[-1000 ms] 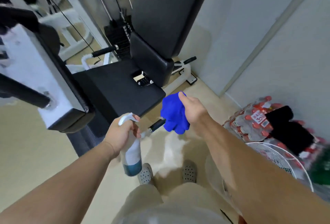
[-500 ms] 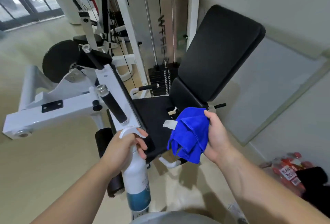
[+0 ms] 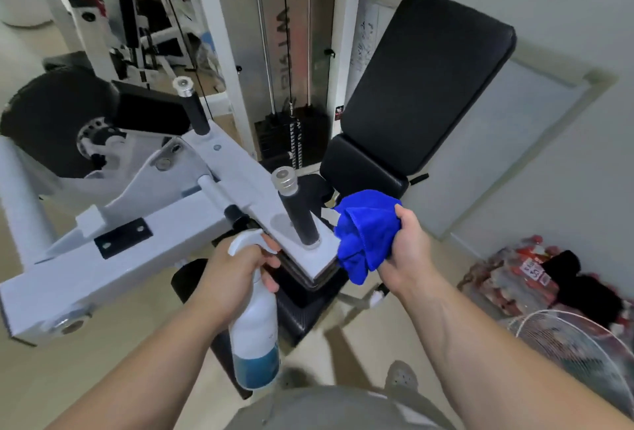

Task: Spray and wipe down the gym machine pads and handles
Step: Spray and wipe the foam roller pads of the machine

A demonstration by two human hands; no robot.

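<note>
On a beige floor [image 3: 44, 385] beside a pale wall [image 3: 566, 17], a white gym machine [image 3: 144, 223] with a black back pad [image 3: 425, 79] stands as the left hand [image 3: 236, 275] grips a spray bottle [image 3: 255, 333] and the right hand [image 3: 408, 251] clutches a bunched blue cloth [image 3: 367, 230] just beside the machine's upright black handle [image 3: 298, 220].

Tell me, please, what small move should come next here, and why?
Probably aim the bottle at the upright handle and spray: the left grip holds the bottle just beside it, and the right grip has the cloth bunched on its other side, ready to wipe.
</note>
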